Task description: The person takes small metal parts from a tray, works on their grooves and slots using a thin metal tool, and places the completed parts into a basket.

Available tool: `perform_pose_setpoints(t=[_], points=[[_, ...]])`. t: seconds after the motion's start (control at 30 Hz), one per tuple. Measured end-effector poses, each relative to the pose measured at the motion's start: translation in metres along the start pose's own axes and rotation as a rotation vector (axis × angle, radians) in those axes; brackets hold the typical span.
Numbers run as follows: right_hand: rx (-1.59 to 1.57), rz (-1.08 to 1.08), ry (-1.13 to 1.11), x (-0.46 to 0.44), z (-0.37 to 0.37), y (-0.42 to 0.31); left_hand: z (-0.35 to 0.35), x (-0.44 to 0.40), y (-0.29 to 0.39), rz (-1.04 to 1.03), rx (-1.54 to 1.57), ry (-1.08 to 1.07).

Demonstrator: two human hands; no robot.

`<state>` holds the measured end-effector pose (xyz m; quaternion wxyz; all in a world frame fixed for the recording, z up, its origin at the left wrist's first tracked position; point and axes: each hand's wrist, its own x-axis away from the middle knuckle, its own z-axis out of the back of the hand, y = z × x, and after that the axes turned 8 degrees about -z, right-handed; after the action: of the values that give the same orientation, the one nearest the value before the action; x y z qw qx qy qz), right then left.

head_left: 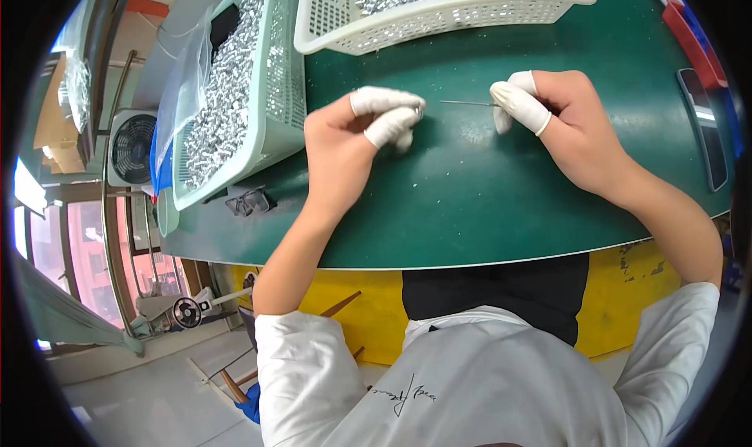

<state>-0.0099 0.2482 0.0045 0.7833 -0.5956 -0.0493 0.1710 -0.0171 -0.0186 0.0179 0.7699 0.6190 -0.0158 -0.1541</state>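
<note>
White finger cots cover the fingertips of both hands. My left hand (352,138) is closed in a pinch over the green table (439,204); a small metallic bit shows at its fingertips, too small to name. Facing it, my right hand (560,118) pinches a thin metal rod (468,102), whose free end points left toward my left fingertips with a gap between. Left of my left hand stands a pale green basket (278,95) full of small silvery metal parts (227,87). Beyond both hands is a white perforated basket (446,24) with similar parts.
A phone (702,130) lies at the right edge of the table, near a red bin (693,44). A crumpled dark plastic piece (249,203) is by the green basket's near corner. Clear plastic bag (178,95) hangs over that basket's left side. Small specks dot the tabletop.
</note>
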Motion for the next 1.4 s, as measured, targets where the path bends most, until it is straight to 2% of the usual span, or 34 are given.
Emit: perform_pose_setpoints(t=[0.07, 0.13, 0.23, 0.37, 0.47, 0.5, 0.6, 0.63, 0.73, 0.83, 1.03, 1.4], points=[[0.078, 0.077, 0.059, 0.002, -0.005, 0.001, 0.007, -0.004, -0.016, -0.004, 0.336, -0.023], [0.09, 0.148, 0.1, 0.006, -0.008, -0.003, 0.002, 0.0, -0.021, -0.038, 0.536, -0.082], [0.189, 0.345, 0.034, 0.005, -0.004, -0.005, 0.003, 0.006, -0.027, -0.02, 0.68, -0.211], [0.231, 0.414, 0.029, 0.009, -0.002, -0.011, 0.002, 0.006, -0.023, -0.008, 0.714, -0.157], [0.299, 0.462, 0.009, 0.008, 0.001, -0.012, 0.0, 0.008, -0.008, 0.031, 0.521, -0.114], [0.294, 0.442, 0.012, 0.01, 0.001, -0.012, 0.0, 0.009, -0.009, -0.05, 0.471, -0.121], [0.322, 0.43, 0.005, 0.012, 0.004, -0.011, 0.0, 0.011, -0.009, -0.094, 0.525, -0.205], [0.342, 0.455, 0.005, 0.011, 0.006, -0.009, -0.004, 0.011, -0.004, -0.055, 0.541, -0.163], [0.405, 0.451, -0.018, 0.014, 0.011, -0.015, 0.001, 0.009, -0.012, -0.06, 0.599, -0.215], [0.487, 0.447, -0.044, 0.017, 0.015, -0.021, -0.001, 0.008, -0.016, -0.138, 0.579, -0.183], [0.623, 0.445, -0.044, 0.024, 0.022, -0.018, 0.001, 0.008, -0.016, -0.159, 0.559, -0.217], [0.624, 0.431, -0.087, 0.024, 0.02, -0.022, 0.0, 0.007, -0.021, -0.25, 0.567, -0.258]])
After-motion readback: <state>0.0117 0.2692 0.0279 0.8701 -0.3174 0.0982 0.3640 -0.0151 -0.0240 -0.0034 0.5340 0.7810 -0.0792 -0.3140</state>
